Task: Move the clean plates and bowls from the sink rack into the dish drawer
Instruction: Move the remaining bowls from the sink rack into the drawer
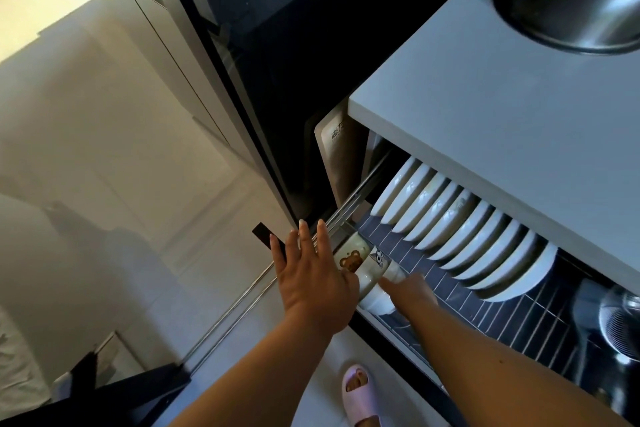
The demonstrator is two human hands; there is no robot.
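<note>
Nearest, a pink slipper [356,392] on the pale floor, just below the pulled-out dish drawer [519,319]. Above it, two bare forearms reaching in over the drawer's front edge. Left hand [311,274] spread wide, fingers straight and fanned, resting against the outer side of the bowls [367,274] and holding nothing; probably there to steady the row and stop it tipping toward the drawer's end. Right hand [412,288] lower, down at the near end of that same row; fingers hidden behind the bowls, so grip impossible to judge, though likely seating or nudging a bowl into its slot. Bowls on edge in the front left corner of the wire rack, pale, two with cartoon prints, a bear and a dark-eared animal, packed touching one another. Farther in, a long row of white plates [464,232] standing upright in the rack's slots, leaning the same way, half tucked under the countertop [485,114]; upright presumably for space and easy lifting. To the right in the drawer, a glass item [620,319], blurred. Farthest, a steel sink [571,0] set into the countertop; the sink rack itself out of view.
</note>
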